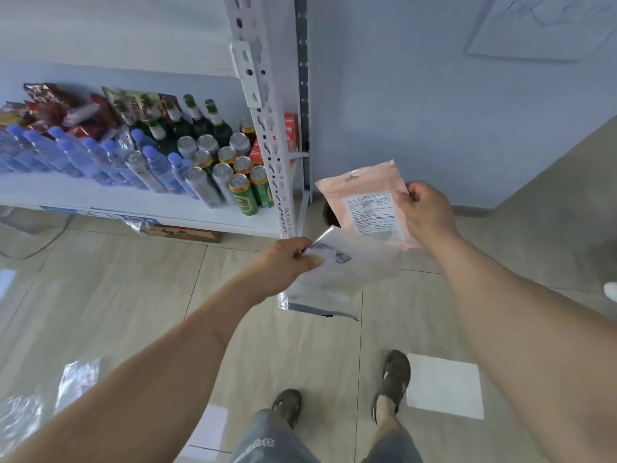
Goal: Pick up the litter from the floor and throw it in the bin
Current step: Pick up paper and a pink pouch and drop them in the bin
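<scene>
My right hand (427, 212) grips a pink pouch (367, 202) with a white label by its right edge, holding it up in front of the wall. My left hand (290, 262) pinches a frosted translucent plastic bag (334, 279) at its upper left corner; the bag hangs below and slightly overlaps the pink pouch. A dark round shape (329, 213), partly hidden behind the pouch, sits on the floor by the wall; I cannot tell what it is. More litter lies on the floor: a white paper sheet (445, 385), another white sheet (210, 429) and clear plastic wrappers (78, 379).
A white metal shelf (267, 128) at the left holds water bottles (83, 155), green glass bottles and cans (240, 182). A flat cardboard box (187, 233) lies under it. My sandalled feet (392, 382) stand on the beige tiled floor. A blue wall rises ahead.
</scene>
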